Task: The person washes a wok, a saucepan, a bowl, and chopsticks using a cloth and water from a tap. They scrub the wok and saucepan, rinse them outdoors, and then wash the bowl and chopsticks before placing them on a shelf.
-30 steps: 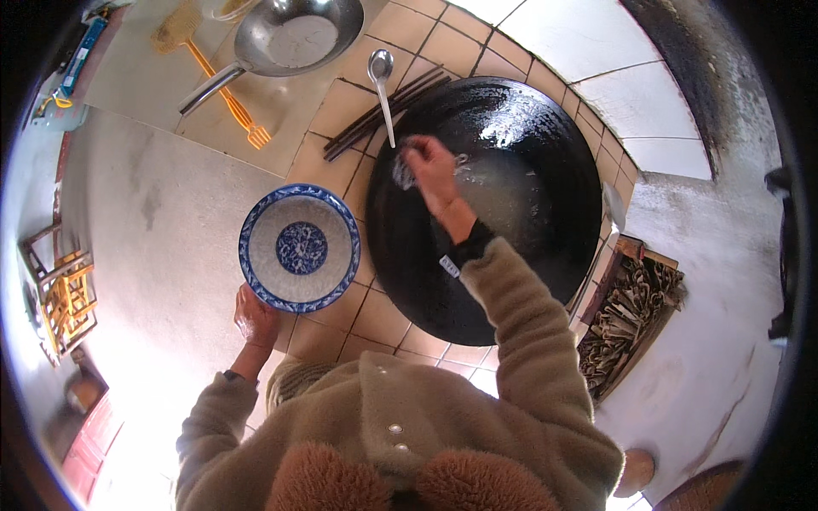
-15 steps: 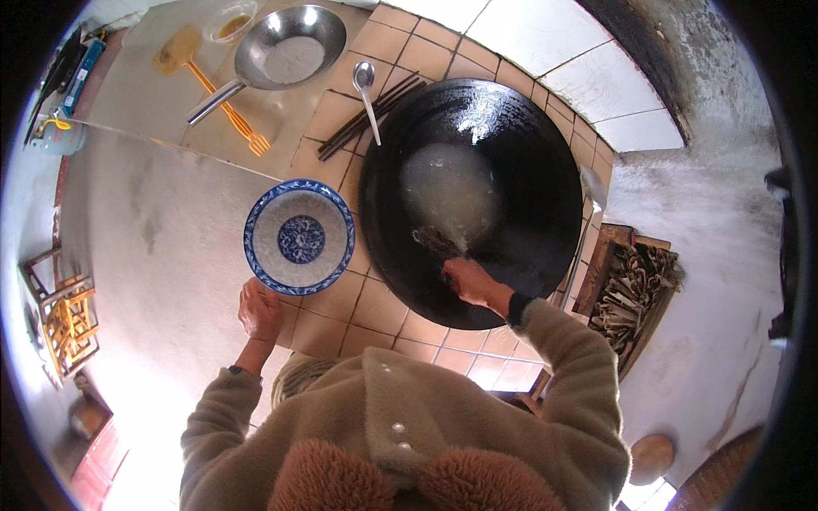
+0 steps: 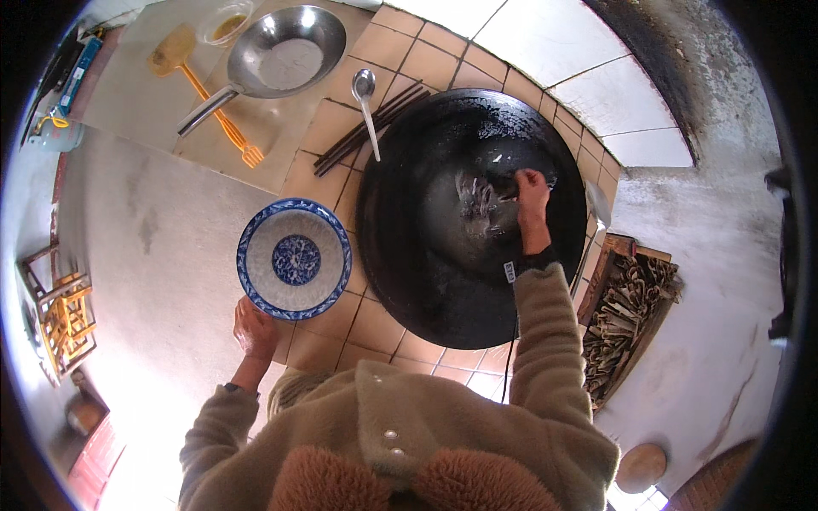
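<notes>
A person's right hand [image 3: 532, 198] reaches into a broad black wok [image 3: 426, 294] set in a tiled counter [image 3: 324, 351]. Its fingers are drawn together, though whether they grip anything dark against the metal cannot be told. Streaked, disturbed water [image 3: 479, 209] lies in the wok just left of the fingertips. The left hand [image 3: 256, 330], left of the wok on its near side, is at the rim of a blue-and-white bowl [image 3: 296, 260]; whether it grips the bowl or rests beside it cannot be told.

The step in hand appears to be a sweep of the right hand through the wok's water; a further stroke would call for a steady wrist and a sleeve kept clear of the wet surface.

Beyond the wok's far left rim lie a metal spoon [image 3: 365, 85], dark sticks [image 3: 366, 133], a long-handled steel pan [image 3: 243, 77] and an orange utensil [image 3: 213, 92]. A metal ladle [image 3: 600, 206] rests at the wok's right rim, with firewood [image 3: 630, 319] farther right. A pale tag [image 3: 509, 272] at the right cuff, over the wok, bears dark marks too small to read; no brand is legible.
</notes>
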The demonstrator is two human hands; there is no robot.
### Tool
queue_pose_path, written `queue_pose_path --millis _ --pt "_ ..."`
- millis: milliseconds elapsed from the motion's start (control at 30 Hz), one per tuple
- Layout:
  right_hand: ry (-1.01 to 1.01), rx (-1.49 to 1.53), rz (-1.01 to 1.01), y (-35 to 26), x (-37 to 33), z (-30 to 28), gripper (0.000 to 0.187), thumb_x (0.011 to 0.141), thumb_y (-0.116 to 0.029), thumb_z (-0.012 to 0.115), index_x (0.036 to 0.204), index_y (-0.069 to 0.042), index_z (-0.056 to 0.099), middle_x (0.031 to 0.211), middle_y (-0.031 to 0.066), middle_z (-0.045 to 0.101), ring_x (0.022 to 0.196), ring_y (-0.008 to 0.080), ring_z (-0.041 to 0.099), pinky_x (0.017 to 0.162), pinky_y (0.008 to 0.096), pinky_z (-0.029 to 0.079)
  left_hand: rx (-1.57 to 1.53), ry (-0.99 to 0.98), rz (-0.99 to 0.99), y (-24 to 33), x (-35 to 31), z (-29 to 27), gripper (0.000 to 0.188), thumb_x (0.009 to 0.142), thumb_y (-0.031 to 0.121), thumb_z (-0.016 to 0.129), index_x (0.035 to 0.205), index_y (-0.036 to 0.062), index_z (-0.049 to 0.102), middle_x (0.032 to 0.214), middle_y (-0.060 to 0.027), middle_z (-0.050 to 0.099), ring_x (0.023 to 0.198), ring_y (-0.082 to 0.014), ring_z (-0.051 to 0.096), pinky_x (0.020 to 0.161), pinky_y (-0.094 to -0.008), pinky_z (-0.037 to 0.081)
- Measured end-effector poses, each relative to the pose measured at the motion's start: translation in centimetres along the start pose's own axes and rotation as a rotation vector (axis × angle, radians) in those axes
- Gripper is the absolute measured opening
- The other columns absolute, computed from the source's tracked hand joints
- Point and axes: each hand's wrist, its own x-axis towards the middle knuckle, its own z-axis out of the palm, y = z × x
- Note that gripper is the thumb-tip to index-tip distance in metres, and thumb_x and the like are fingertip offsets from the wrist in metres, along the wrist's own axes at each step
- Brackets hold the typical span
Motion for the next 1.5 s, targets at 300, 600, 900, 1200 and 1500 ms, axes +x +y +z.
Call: queue_pose_path --millis 300,600,900,1200,1500 --pt "-0.01 0.44 -0.197 -7.6 9.0 8.2 0.033 0.082 -0.004 0.063 0.113 0.004 0.055 0.1 0.0075 0.062 0.085 0.0148 0.059 0.074 0.0267 0.048 -0.066 0.034 -0.007 1.7 0.6 -0.7 0.027 0.08 0.015 0.045 0.102 0.0009 0.051 0.092 -0.0192 0.055 0.088 -0.0411 0.053 0.074 -0.0489 0.044" --pt "-0.644 0.431 -0.058 -9.8 -6.0 17.5 0.035 0.08 -0.003 0.062 0.115 -0.002 0.055 0.096 0.0026 0.059 0.082 0.0111 0.056 0.068 0.024 0.048 -0.046 -0.035 -0.021 0.6 0.3 -0.4 0.03 0.08 0.019 0.046 0.103 0.0015 0.051 0.093 -0.0197 0.054 0.089 -0.0402 0.053 0.075 -0.049 0.043" --pt "-1.284 0.199 0.127 -5.4 -25.2 8.6 0.027 0.078 -0.002 0.065 0.104 -0.002 0.059 0.09 0.0026 0.06 0.08 0.0109 0.057 0.069 0.0267 0.05 -0.042 0.061 0.102 -0.1 0.0 0.2 0.034 0.09 0.033 0.045 0.105 0.0029 0.05 0.094 -0.0194 0.055 0.09 -0.0412 0.053 0.074 -0.0486 0.043" --pt "-1.127 -1.472 -0.254 -0.1 -22.0 -10.3 0.02 0.07 -0.018 0.065 0.088 -0.01 0.067 0.093 0.0145 0.065 0.089 0.0317 0.062 0.076 0.0474 0.046 -0.037 0.031 0.053 -0.4 -0.2 0.2 0.034 0.091 0.031 0.05 0.11 0.003 0.053 0.101 -0.019 0.058 0.095 -0.0392 0.054 0.078 -0.0469 0.045" --pt "0.044 -0.801 -0.407 2.1 -9.8 -14.7 0.013 0.076 -0.015 0.058 0.084 -0.006 0.06 0.088 0.0167 0.063 0.085 0.038 0.059 0.073 0.0445 0.047 -0.611 0.142 0.036 -5.5 1.5 -0.9 0.032 0.093 0.017 0.053 0.121 0.0037 0.05 0.117 -0.0104 0.057 0.105 -0.0219 0.054 0.085 -0.0361 0.045"
